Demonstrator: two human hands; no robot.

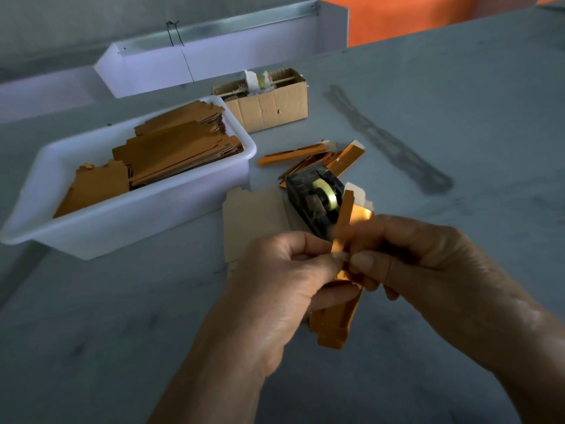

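Both hands hold a narrow orange-gold cardboard carton (334, 322) above the grey table, its length running from the tape dispenser down toward me. My left hand (281, 289) grips it from the left, thumb pinched against the card. My right hand (428, 264) grips it from the right, thumb tip meeting the left thumb. An upper flap (345, 215) sticks up past the fingers. Much of the carton's middle is hidden by the hands.
A black tape dispenser (315, 198) with a clear roll stands just beyond the hands, flat card blanks (253, 215) beside it. A white tub (101, 221) of flat orange blanks sits left. Folded cartons (305, 153) and a brown box (269, 107) lie farther back.
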